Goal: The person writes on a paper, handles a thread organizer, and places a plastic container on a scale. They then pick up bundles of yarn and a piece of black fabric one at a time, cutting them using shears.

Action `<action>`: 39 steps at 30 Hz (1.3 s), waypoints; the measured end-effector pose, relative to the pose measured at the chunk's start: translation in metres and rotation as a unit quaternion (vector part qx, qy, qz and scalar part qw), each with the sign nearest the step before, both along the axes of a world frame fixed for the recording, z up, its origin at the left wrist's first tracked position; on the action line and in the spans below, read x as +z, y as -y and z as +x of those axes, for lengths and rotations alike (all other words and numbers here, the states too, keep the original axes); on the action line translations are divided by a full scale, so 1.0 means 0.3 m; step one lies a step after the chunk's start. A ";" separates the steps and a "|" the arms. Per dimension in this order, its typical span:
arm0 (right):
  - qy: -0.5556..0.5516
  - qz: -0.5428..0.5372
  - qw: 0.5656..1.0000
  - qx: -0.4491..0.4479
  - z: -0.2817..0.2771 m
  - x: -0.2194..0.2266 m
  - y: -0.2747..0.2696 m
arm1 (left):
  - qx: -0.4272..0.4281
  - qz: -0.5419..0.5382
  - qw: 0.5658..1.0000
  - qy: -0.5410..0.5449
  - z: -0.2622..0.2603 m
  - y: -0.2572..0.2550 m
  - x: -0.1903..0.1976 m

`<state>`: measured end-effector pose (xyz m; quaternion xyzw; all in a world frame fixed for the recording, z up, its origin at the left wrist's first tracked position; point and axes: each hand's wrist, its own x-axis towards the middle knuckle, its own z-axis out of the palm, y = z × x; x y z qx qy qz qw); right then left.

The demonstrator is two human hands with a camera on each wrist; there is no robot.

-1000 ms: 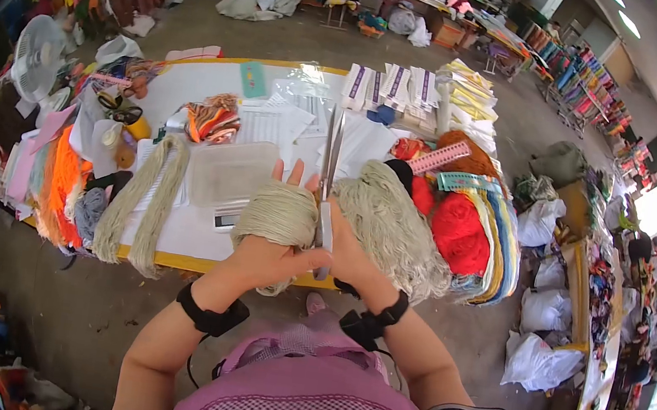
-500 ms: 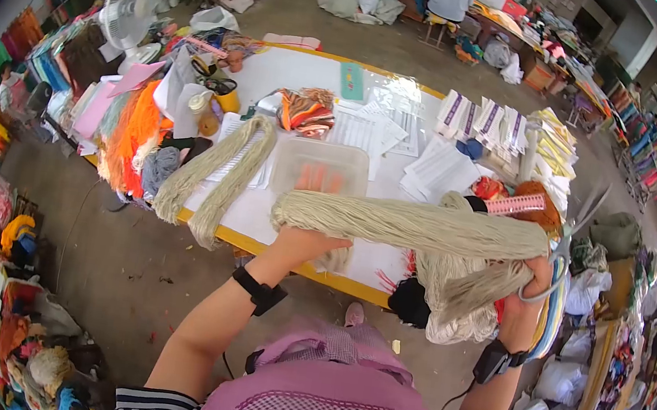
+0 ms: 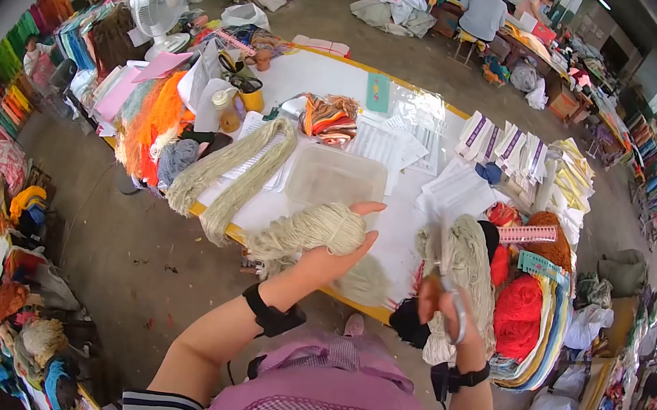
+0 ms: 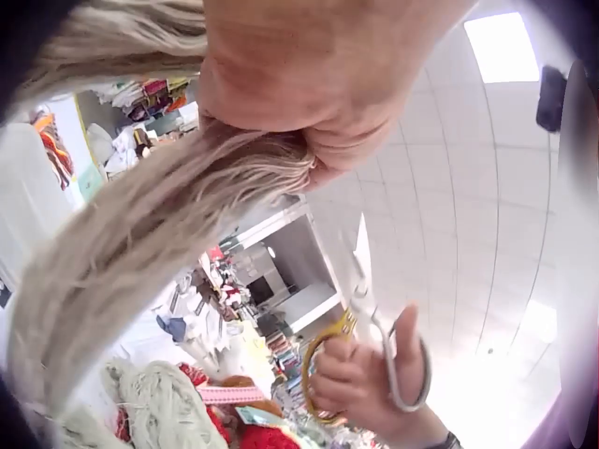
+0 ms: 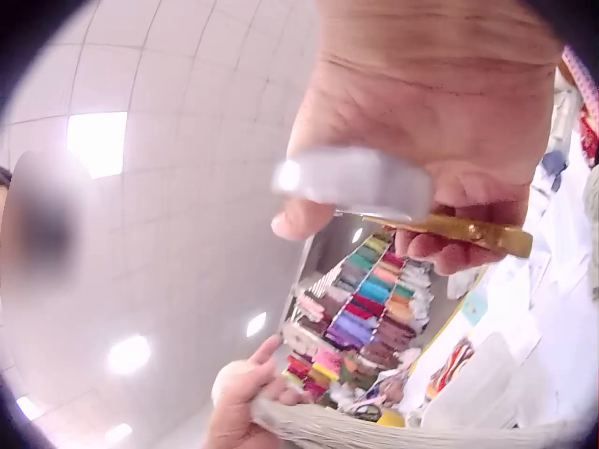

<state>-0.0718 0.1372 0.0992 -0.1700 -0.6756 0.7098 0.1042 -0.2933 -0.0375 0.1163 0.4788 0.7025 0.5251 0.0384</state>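
My left hand (image 3: 343,252) grips a thick hank of pale beige yarn (image 3: 310,232) above the table's front edge. In the left wrist view, strands of yarn (image 4: 140,224) come out of the curled left hand (image 4: 309,75) and droop down. To the right, my right hand (image 3: 455,313) holds a pair of scissors, its fingers and thumb through the handle loops; the blades are blurred in the head view. The left wrist view shows the scissors (image 4: 360,271) pointing upward, with one gold and one silver handle loop. The scissors are apart from the held yarn.
A loose pale hank (image 3: 466,265) lies near the right hand, beside red yarn (image 3: 519,311). Another pale hank (image 3: 223,183) is draped at the left. A clear plastic box (image 3: 336,177), papers (image 3: 456,190) and an orange-brown yarn bundle (image 3: 329,120) lie further back. A fan (image 3: 160,0) stands back left.
The yarn was wrapped round the left hand, then stretched between both hands. Now the right hand has released it and moved left with the scissors; the left hand keeps the gathered hank. The head view has turned.
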 end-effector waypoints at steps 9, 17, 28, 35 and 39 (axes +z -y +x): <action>0.080 -0.103 0.947 0.294 -0.145 0.083 0.054 | 0.050 -0.075 0.994 -0.055 -0.035 0.020 -0.023; 0.088 -0.080 0.906 0.406 -0.279 0.061 -0.032 | 0.095 -0.163 0.982 -0.018 -0.028 0.037 -0.027; 0.030 -0.141 0.964 0.224 -0.430 -0.075 -0.117 | 0.309 0.202 0.895 0.251 -0.191 0.232 0.355; 0.096 -0.154 0.983 0.009 -0.479 -0.177 -0.103 | 0.200 0.376 0.771 0.473 -0.655 0.243 0.398; 0.130 -0.166 0.973 -0.090 -0.504 -0.231 -0.058 | 0.193 0.320 0.682 0.628 -1.117 0.232 -0.041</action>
